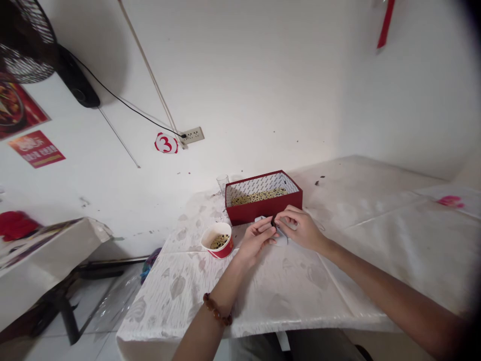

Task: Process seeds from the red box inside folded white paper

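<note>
My left hand (259, 236) and my right hand (298, 226) meet over the table in front of a dark red box. Between their fingertips is a small dark piece (274, 221), too small to name. Fingers of both hands are pinched on it. Thin dark strands hang below it. A whitish sheet or cloth (281, 240) lies under the hands, mostly covered by them. The red box (265, 204) has a patterned white lining and holds a layer of pale and dark beads or grains (259, 196). To the left stands a red and white paper tub (221, 249) with similar bits inside.
Behind the box's left end stands a clear glass (222, 183). A patterned white cloth (180, 296) covers the table, which meets the wall. Dark scraps (319, 180) lie to the right of the box. A black fan (28, 45) hangs at upper left, its cord running to a socket (193, 135).
</note>
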{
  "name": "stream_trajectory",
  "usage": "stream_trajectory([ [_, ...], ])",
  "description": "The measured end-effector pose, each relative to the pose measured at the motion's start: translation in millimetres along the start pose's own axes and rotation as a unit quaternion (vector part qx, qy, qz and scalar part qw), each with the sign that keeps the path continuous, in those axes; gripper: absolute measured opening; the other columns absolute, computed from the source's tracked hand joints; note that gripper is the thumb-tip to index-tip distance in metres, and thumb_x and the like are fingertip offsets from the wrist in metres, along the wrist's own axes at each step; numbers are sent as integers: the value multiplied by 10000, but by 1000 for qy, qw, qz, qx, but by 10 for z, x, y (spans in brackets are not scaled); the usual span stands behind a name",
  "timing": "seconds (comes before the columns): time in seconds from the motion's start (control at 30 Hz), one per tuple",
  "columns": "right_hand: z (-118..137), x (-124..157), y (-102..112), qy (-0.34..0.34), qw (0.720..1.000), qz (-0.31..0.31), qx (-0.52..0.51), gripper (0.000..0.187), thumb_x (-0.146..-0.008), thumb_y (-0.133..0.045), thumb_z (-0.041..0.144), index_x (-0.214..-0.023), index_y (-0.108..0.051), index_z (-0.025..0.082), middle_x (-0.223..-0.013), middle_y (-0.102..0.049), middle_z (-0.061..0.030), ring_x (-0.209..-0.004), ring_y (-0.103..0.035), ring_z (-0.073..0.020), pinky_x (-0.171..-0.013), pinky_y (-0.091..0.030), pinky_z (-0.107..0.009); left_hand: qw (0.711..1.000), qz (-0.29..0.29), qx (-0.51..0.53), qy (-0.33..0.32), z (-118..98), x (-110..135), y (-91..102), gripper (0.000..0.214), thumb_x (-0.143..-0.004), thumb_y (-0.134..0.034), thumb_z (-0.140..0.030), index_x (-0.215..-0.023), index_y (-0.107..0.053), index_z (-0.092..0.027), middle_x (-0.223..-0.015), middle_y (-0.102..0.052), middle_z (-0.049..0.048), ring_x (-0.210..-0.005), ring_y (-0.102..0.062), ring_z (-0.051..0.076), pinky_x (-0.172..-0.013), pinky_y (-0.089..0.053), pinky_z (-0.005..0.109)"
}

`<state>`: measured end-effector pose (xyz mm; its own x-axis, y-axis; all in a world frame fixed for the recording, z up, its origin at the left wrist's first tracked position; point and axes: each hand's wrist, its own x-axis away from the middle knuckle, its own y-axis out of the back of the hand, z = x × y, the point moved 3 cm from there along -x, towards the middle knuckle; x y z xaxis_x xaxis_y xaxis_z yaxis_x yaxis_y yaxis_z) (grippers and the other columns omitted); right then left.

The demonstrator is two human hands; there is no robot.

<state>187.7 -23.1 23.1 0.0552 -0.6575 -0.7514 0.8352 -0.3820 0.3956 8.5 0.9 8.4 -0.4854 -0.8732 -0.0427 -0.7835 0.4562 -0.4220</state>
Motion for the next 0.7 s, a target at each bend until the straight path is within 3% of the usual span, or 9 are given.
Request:
stream_trajectory([
  [0.2,-2,0,13,5,999,-33,21,154,-1015,-625,331,-967,-749,254,-811,-605,-35,-696,-559,-178,-639,-460,-330,1000,-8,-14,-2,26,-15,31,630,-659,-1002,-271,-1240,-795,-143,-915,-763,74,-740,-712,144,-650,-547,264],
  [0.37,18,-18,1,11,1000,10,3,125,-1009,-636,310,-961,-738,256,-816,-587,-27,-714,-561,-181,-669,-470,-333,1000,-6,-26,7,37,-19,41,626,-661,-1000,-304,-1235,-804,-150,-933,-767,87,-716,-699,135,-637,-545,258],
  [0.5,15,-26,32,24,998,-22,47,129,-1018,-616,281,-960,-728,253,-822,-589,-30,-736,-563,-192,-712,-461,-356,1000,-12,-18,5,51,-24,49,624,-658,-1002,-305,-1229,-808,-147,-875,-759,77,-705,-697,133,-660,-548,259],
  [0.7,-34,-11,-17,56,997,29,48,120,-1036,-597,265,-1005,-713,265,-852,-631,-33,-769,-590,-199,-752,-467,-369,1000,-9,-10,6,66,-30,50,571,-677,-997,-339,-1183,-826,-139,-880,-760,84,-693,-696,116,-705,-552,254],
])
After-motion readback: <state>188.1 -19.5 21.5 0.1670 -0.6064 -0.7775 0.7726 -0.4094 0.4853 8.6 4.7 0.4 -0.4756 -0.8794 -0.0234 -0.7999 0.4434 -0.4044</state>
